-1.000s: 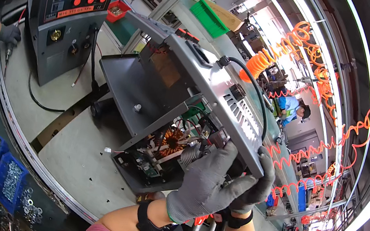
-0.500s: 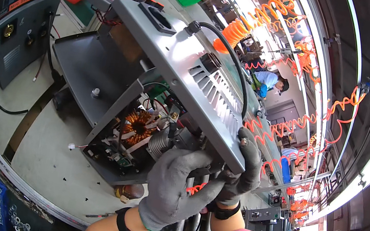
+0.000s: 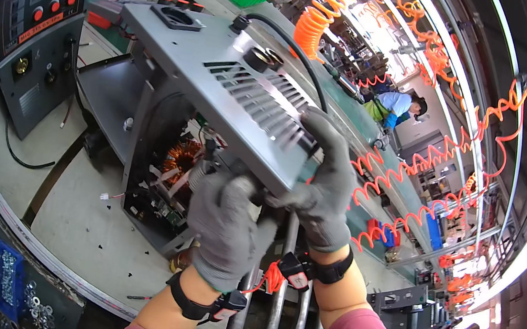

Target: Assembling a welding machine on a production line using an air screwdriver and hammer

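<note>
One orange label point(image 3: 39, 30) is showing upper left; right hand point(image 3: 328, 182) is holding a gray slotted panel point(image 3: 217, 99), left hand point(image 3: 225, 224) can't tell.

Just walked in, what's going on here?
A person in grey gloves is handling an open metal unit. The right hand is at the near end of its slotted grey panel; the left hand, blurred, is just under that end, so its grip is unclear. Inside the unit, a copper-coloured coil is exposed. To the left stands a control panel with three red knobs.
</note>
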A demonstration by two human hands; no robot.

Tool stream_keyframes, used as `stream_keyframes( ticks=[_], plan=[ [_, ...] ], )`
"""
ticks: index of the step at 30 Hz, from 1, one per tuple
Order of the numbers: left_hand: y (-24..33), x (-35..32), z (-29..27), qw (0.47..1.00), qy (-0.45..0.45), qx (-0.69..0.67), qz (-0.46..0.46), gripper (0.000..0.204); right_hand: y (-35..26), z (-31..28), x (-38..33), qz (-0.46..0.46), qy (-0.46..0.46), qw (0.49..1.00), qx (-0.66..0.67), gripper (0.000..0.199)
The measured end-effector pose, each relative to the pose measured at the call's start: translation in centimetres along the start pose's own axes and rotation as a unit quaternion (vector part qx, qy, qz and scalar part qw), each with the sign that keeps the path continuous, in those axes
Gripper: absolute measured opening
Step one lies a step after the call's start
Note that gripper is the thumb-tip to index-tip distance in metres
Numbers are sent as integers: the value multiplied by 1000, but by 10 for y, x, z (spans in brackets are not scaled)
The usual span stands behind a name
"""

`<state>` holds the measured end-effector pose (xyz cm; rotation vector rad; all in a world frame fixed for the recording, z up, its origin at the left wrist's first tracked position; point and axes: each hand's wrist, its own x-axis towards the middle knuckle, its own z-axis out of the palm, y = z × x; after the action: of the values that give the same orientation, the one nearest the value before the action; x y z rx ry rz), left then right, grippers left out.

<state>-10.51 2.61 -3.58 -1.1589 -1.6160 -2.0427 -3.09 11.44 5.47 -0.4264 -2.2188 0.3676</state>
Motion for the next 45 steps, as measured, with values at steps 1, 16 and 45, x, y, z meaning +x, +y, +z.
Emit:
stream_keyframes(
  ticks=[1,16,45],
  plan=[
    [2,3,1,1000,19,-2,15,54,-2,0,-1,16,-8,1000,-5,93],
    [21,41,-40,972,-102,-140,-155,28,11,27,-83,172,200,947,182,53],
    [54,6,-13,971,-89,-154,-159,51,-2,129,-76,95,367,924,-59,59]
  ],
)
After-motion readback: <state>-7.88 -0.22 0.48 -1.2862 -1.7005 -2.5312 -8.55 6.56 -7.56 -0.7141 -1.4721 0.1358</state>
